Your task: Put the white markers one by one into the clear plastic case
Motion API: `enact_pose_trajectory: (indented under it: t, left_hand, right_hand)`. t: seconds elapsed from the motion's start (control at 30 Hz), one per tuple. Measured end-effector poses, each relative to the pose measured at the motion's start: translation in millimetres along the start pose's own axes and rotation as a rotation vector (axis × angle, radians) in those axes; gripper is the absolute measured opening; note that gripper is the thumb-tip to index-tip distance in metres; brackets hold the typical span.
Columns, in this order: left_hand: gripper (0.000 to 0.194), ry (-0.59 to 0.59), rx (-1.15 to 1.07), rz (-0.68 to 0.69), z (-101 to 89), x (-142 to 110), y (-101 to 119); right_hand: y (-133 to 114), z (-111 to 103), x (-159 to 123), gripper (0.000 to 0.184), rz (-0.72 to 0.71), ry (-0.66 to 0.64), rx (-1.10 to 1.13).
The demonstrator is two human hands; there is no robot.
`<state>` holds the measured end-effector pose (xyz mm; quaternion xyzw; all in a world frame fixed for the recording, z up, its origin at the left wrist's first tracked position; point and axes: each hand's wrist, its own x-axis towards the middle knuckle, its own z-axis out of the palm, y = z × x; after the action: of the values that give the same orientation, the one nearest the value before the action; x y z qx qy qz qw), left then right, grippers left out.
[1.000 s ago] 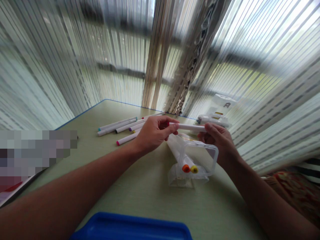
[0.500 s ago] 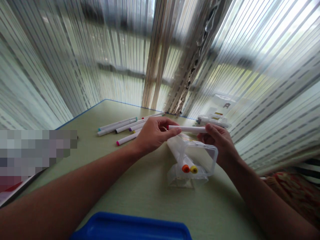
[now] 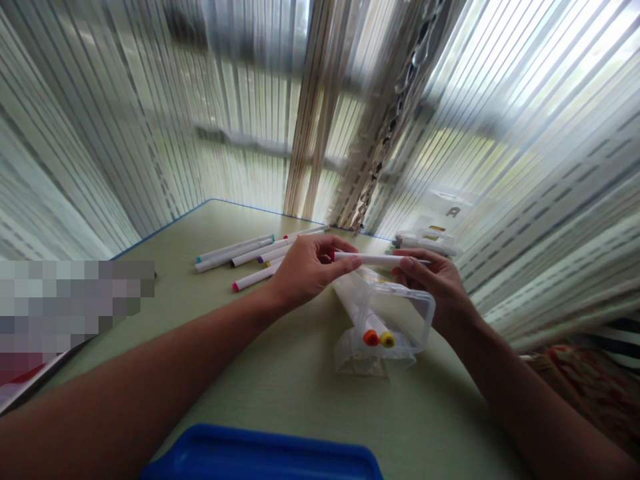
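A white marker with a dark pink end is held level above the table, between my two hands. My left hand is closed, pinching it by the pink end. My right hand is closed too, with thumb and fingers round its other end. Just below lies a clear plastic case, its open end facing me. Inside it rest two markers, one with an orange end and one with a yellow end. Left of my left hand, several white markers with coloured ends lie loose, some partly hidden by that hand.
A blue tray sits at the table's near edge. Another clear plastic container stands at the back right. String curtains hang behind the table. A blurred-out object is at the left edge.
My right thumb and fingers have shifted slightly left along the marker, whose tip now shows beyond them. My left hand keeps its pinch at the pink end.
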<state>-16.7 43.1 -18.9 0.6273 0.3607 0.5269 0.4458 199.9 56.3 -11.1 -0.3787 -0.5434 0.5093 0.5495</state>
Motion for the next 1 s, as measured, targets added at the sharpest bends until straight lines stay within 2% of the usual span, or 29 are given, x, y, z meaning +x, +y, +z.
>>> enact_pose_trajectory:
  t: [0.2,0.5,1.0]
  left_hand:
    - [0.023,-0.001,-0.006,0.003,0.1,-0.9,2.1]
    - [0.026,0.004,0.013,0.002,0.5,0.7,1.9]
    - [0.02,0.021,-0.067,-0.021,1.8,0.6,3.1]
  right_hand:
    - [-0.9,-0.5,-1.3,0.028,0.042,-0.022,0.011]
    - [-1.0,0.5,-1.2,0.029,0.07,-0.006,0.029]
    - [0.0,0.8,0.2,0.03,0.058,0.045,0.048]
